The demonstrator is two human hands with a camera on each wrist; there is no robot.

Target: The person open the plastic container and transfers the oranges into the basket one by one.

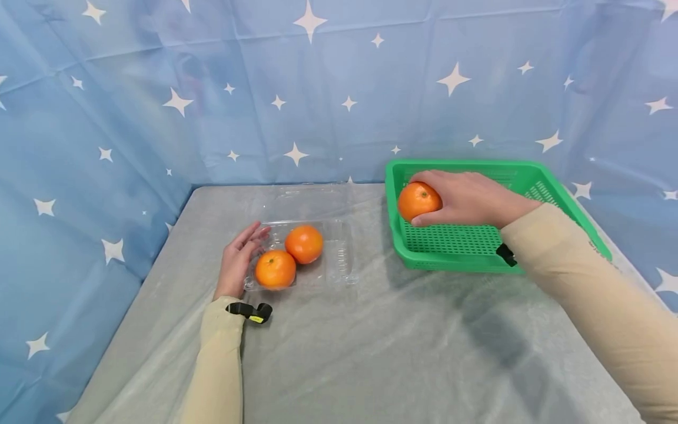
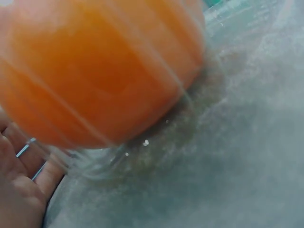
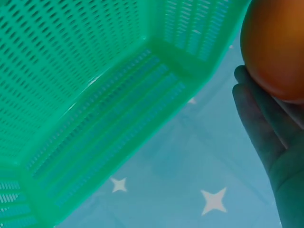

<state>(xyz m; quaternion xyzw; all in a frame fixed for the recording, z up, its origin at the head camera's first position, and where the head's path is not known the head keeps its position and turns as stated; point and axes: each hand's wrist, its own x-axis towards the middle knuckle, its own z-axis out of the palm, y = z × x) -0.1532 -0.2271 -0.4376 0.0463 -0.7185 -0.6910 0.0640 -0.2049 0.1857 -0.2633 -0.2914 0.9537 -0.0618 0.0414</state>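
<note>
Two oranges (image 1: 275,270) sit in a clear tray (image 1: 341,259) at left, whose walls likely prevent rolling; my right hand (image 1: 468,199) grips a third orange (image 1: 415,203) over the left end of the green basket (image 1: 461,262); my left hand (image 1: 241,262), fingers loosely extended, perhaps steadies the tray.

Fingers (image 3: 260,126) hold an orange (image 3: 278,45) near a green basket (image 3: 104,118).
</note>
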